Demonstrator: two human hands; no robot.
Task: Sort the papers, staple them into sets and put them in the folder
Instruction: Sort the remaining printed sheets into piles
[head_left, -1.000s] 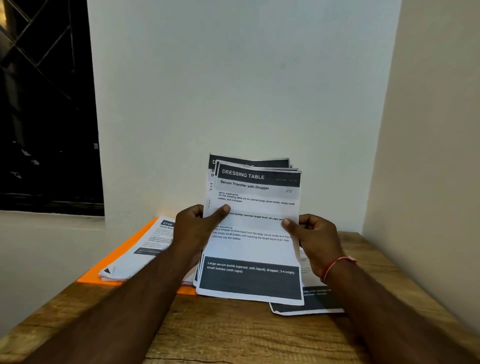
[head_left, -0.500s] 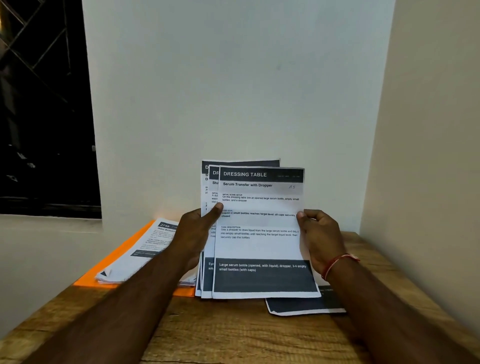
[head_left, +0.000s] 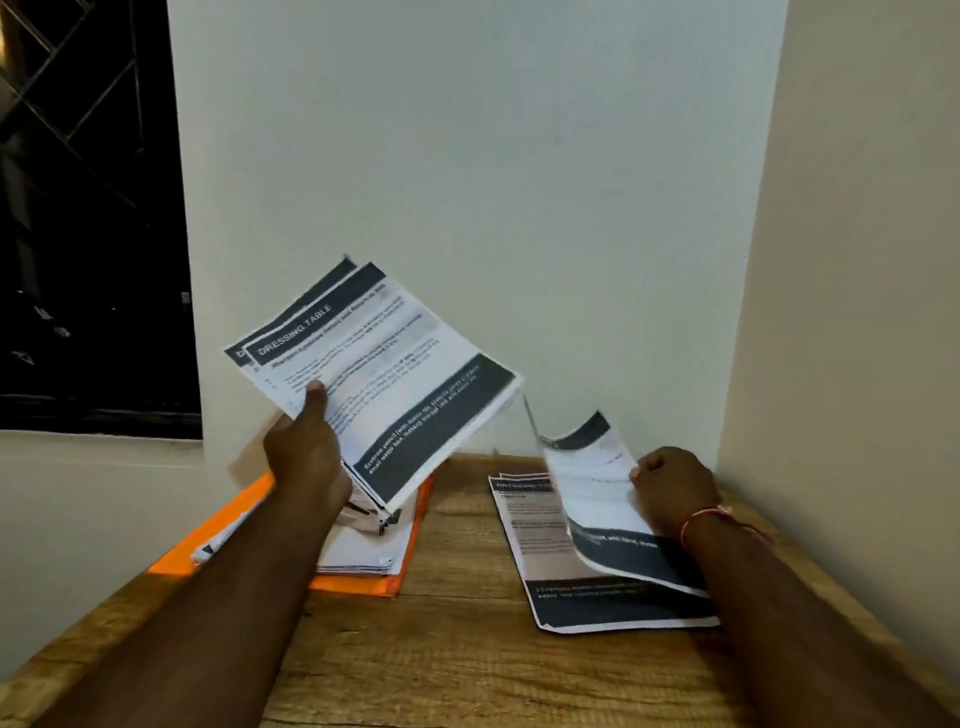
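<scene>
Left hand (head_left: 306, 457) grips a tilted sheaf of papers (head_left: 374, 374) above the orange folder (head_left: 358, 582). Right hand (head_left: 672, 488) pinches one sheet (head_left: 597, 499) over the right pile (head_left: 566, 571) by the wall; bare table (head_left: 457, 649) between.

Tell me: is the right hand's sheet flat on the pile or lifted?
Lifted. The right hand pinches the sheet at its edge; it curls up above the pile.

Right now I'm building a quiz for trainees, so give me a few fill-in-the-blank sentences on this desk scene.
The left hand holds a stack of papers headed DRESSING ____.
The folder lying on the table is ____.
The right hand holds one sheet over a pile, and a red thread circles that ____.
Missing: TABLE; orange; wrist.
</scene>
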